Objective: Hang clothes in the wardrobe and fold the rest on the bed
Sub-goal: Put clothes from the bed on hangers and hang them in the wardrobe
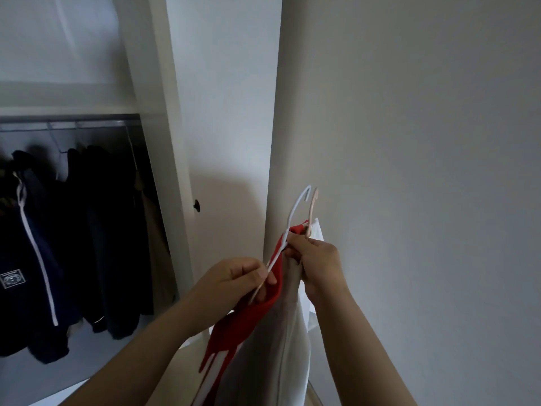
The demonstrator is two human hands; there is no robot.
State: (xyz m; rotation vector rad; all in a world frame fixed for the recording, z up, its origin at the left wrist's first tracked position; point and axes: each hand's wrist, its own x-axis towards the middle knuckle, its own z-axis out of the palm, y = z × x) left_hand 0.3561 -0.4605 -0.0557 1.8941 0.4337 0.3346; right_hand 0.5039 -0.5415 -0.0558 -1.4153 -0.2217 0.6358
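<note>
Pale bare wall (409, 142) to the right, open white wardrobe door (225, 112) straight ahead, dark hanging bay to the left. Held up in front of the door's right edge: thin white hanger (294, 213), hook uppermost and curling toward the wall, long axis slanting from upper right down to lower left. Draped on it, red garment with white stripes (248, 317), trailing down out of view. Just beside it, pale pink hanger (312, 212) with plain white garment (292, 347) hanging below. Lower arm of the white hanger, with a fold of red cloth, pinched in the left hand (234, 281). Neck of the pink hanger clamped in the curled right hand (317, 263), which is also pressed against the white one; cannot tell whether gripping both.

Outward: metal wardrobe rail (70, 124) well apart, up and to the left, carrying dark jackets (58, 244) along its length. Judged from this: part the 2 hangers first, then carry the red one leftward in the left hand, the nearer to the rail, turning the hook crosswise to catch near the rail's right end.
</note>
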